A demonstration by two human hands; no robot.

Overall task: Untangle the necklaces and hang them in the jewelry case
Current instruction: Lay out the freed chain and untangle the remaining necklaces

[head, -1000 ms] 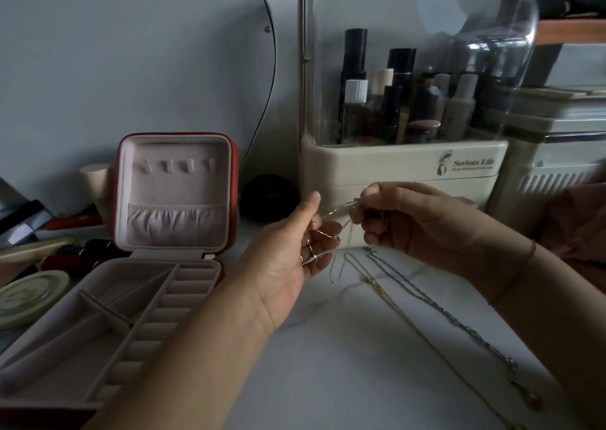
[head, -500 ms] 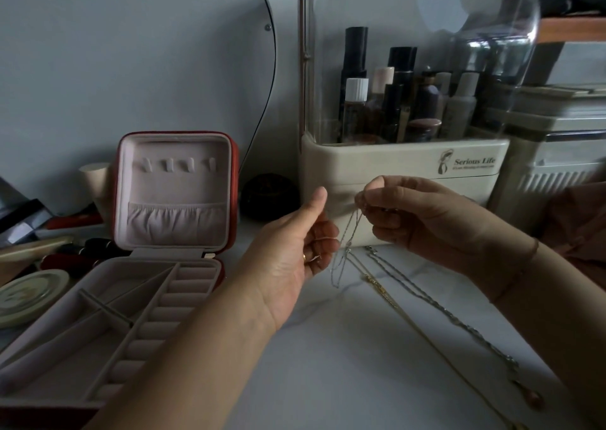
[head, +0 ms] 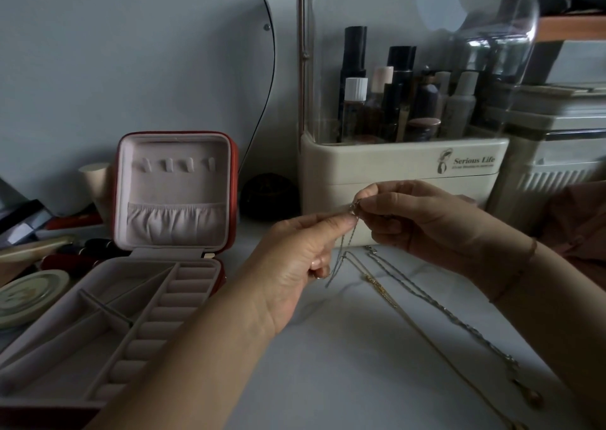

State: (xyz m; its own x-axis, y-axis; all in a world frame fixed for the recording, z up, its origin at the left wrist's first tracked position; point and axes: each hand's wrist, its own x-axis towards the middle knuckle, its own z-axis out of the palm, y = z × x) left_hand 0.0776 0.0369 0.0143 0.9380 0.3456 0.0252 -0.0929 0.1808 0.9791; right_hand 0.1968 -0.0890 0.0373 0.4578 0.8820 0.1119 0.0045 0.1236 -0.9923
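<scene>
Silver chain necklace [head: 342, 252] is held up between the two hands, clear of the white tabletop [head: 328, 380]. The left hand [head: 295, 262] pinches it near the top, thumb pressed toward its curled fingers. The right hand [head: 423, 223] pinches the clasp end just beside that, so the fingertips of both hands nearly meet. From there the thin chain drops past the left hand's fingers. Below the right hand and wrist two more necklaces lie stretched out on the surface: a gold chain [head: 382, 290] and, beside it, a twisted silver chain [head: 442, 307]. The jewelry case [head: 177, 183] sits open to the left of the left hand. It is red outside and pale pink inside, its lid upright with four hooks [head: 177, 164] above a gathered pocket. Behind both hands stands a cream cosmetics organiser [head: 393, 167] with a clear dome.
</scene>
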